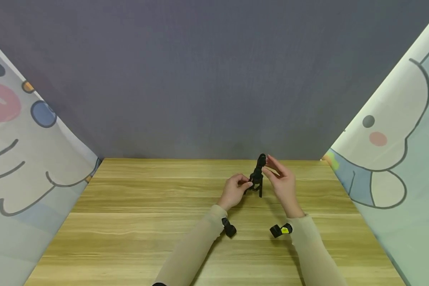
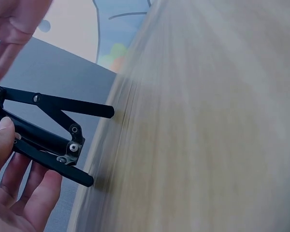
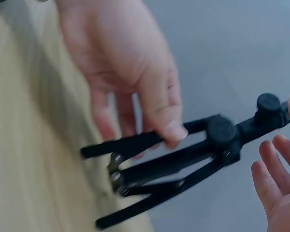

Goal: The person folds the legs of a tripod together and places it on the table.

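Note:
A small black tripod [image 1: 258, 173] stands tilted over the table, its legs spread. My left hand [image 1: 232, 192] pinches one leg between thumb and fingers; the left wrist view shows the thumb on the leg [image 2: 53, 162] with fingers curled behind. Beside the tripod's upper part is my right hand [image 1: 284, 184], thumb and fingers apart. In the right wrist view, the right hand [image 3: 285, 193] has its thumb close to the shaft, below a round knob [image 3: 268, 104]; whether it touches is unclear. The tripod's top lies outside both wrist views.
The wooden table [image 1: 146, 214] extends to a grey back panel [image 1: 200, 79]. Cartoon-printed curtains hang at the left [image 1: 21, 159] and right [image 1: 386, 151] sides. A small black camera sits on each wrist.

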`<state>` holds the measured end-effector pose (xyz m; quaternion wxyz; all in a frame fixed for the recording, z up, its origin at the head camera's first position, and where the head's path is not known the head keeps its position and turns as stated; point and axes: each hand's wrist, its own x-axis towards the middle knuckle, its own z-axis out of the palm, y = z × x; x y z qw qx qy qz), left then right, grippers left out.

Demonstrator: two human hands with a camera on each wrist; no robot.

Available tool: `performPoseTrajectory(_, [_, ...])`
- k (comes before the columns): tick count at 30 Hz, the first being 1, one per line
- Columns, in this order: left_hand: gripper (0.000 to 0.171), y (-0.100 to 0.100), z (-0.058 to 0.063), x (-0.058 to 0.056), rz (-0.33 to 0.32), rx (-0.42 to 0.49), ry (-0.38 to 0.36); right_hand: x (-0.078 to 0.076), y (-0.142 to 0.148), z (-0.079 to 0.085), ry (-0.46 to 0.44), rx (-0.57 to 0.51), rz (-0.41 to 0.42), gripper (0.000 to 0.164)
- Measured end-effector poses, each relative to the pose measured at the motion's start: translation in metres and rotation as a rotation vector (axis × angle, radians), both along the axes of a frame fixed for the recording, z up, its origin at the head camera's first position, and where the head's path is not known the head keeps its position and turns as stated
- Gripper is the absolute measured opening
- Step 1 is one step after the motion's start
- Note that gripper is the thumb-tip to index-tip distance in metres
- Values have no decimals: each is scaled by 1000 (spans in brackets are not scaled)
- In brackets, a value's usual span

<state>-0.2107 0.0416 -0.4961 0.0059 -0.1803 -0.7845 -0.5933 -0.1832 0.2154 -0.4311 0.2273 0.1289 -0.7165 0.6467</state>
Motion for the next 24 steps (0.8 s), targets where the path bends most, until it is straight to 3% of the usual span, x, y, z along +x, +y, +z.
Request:
performPoseTrajectory(7, [11,-2,2,2,-9,-9,-18,6,8,-17,-40,26,8,44])
performPoseTrajectory(17, [11,-1,0,1,-6,-15,-14,25,8,-14,-160,136,9,43])
performPoseTrajectory(24, [10,-1,-1,1,3,-27,-17,17,15,-49,-183,158,-6,42])
